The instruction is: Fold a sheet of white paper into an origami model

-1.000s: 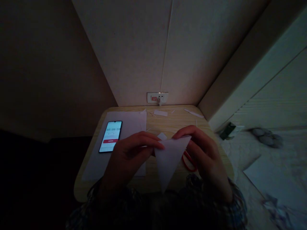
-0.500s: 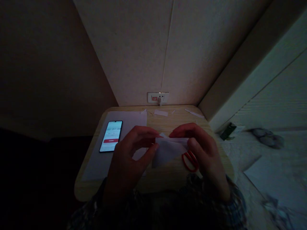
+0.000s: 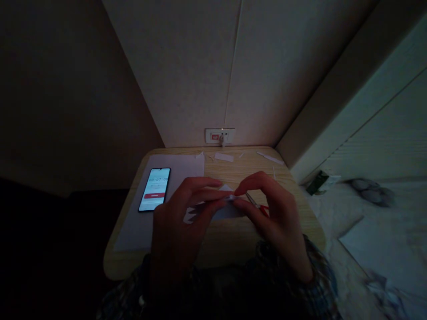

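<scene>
Centrally, in the head view: one folded piece of white paper, raised above a wood-grain table, much of it hidden by fingers. Left hand: thumb and fingers pinched on the paper's near left part. Right hand: thumb and forefinger pinched on its upper edge, the two hands' fingertips close together. Scissors, red-handled: lay beneath the right hand, which covered part of them. Smartphone, screen lit with a timer and a red button: rested on a large white sheet just beside the left hand, which blocked part of that sheet. Paper offcut, rectangular: lay at the table's far side; a long strip lay at the far right corner. Wall socket, with a plug inserted, stood behind. Right of the table: a dark green box and a loose white sheet.
</scene>
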Motion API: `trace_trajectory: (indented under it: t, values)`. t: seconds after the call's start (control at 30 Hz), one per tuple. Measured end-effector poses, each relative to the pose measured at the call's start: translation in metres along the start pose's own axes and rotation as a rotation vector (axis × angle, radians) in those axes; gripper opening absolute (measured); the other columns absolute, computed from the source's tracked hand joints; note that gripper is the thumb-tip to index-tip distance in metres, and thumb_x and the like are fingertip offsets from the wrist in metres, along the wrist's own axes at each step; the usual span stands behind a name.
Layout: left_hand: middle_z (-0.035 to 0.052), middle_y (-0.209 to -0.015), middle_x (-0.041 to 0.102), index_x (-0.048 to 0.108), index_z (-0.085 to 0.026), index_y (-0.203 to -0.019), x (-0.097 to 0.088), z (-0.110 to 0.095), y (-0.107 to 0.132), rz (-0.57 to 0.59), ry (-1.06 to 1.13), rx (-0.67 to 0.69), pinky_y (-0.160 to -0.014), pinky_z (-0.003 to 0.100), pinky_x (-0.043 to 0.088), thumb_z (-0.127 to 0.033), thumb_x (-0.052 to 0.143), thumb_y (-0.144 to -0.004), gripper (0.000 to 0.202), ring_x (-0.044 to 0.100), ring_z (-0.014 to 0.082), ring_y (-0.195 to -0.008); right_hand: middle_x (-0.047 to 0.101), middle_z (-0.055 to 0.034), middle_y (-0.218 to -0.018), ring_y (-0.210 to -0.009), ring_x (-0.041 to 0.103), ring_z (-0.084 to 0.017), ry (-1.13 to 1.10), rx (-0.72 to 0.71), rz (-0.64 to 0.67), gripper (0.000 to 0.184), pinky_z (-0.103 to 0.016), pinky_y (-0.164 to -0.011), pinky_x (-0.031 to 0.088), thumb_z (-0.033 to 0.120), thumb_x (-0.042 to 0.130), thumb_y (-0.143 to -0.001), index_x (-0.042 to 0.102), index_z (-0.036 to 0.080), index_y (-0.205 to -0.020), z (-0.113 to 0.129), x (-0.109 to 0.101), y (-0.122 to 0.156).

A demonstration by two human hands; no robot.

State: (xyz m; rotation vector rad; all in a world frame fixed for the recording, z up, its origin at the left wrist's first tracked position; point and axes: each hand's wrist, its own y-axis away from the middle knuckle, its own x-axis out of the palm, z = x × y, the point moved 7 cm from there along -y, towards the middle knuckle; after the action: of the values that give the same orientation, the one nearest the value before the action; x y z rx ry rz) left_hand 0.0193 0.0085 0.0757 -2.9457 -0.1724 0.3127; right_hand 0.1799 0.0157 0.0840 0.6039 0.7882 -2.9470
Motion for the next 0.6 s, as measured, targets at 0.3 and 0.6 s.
trace_trajectory:
  t: [0.3,0.6]
  values:
    - [-0.0046,-0.088,0.08,0.073,-0.027,-0.087,0.001,0.009,-0.008,0.045,-0.015,0.025,-0.08,0.029,0.058,-0.017,0.08,-0.075,0.017,0.074,0.0187,-0.086,0.067,0.0024,-0.071,-0.068,0.062,-0.016,-0.12,0.102,-0.058,0.012,-0.03,-0.064,0.05,0.02,0.069,-0.086,0.065,0.024,-0.076,-0.008,0.003,-0.001]
    - [-0.0094,-0.075,0.08,0.079,-0.03,-0.078,-0.003,0.0,-0.006,0.028,-0.121,0.104,-0.069,0.024,0.055,-0.013,0.078,-0.077,0.018,0.072,0.0141,-0.068,0.069,0.0021,-0.073,-0.07,0.064,-0.015,-0.177,0.157,-0.096,0.008,-0.029,-0.064,0.05,0.019,0.069,-0.084,0.068,0.023,-0.077,-0.011,0.005,-0.002]
